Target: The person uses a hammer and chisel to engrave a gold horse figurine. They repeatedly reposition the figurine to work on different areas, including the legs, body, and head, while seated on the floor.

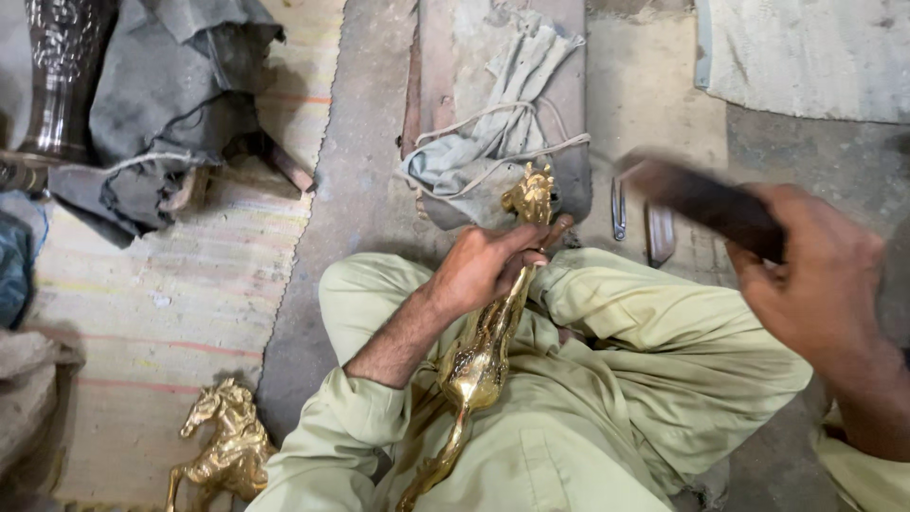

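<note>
Bare concrete floor and a striped mat (pixel 180 294) lie under the seated person. Across the lap rests a brass horse figure (pixel 483 351), gleaming already, its neck clasped by the left hand (pixel 483 270). Right of it, the right hand (pixel 820 275) grips a dark, blurred tool (pixel 701 199). Near left stands a second brass horse (pixel 223 446); farther off, a grey cloth (pixel 493 142).

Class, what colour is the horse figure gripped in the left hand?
Shiny gold horse figure, head view.

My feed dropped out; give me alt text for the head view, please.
Seated person's left hand grips a shiny brass horse figure across the lap, while the right hand holds a blurred dark tool. A second brass horse stands on the striped mat.
</note>
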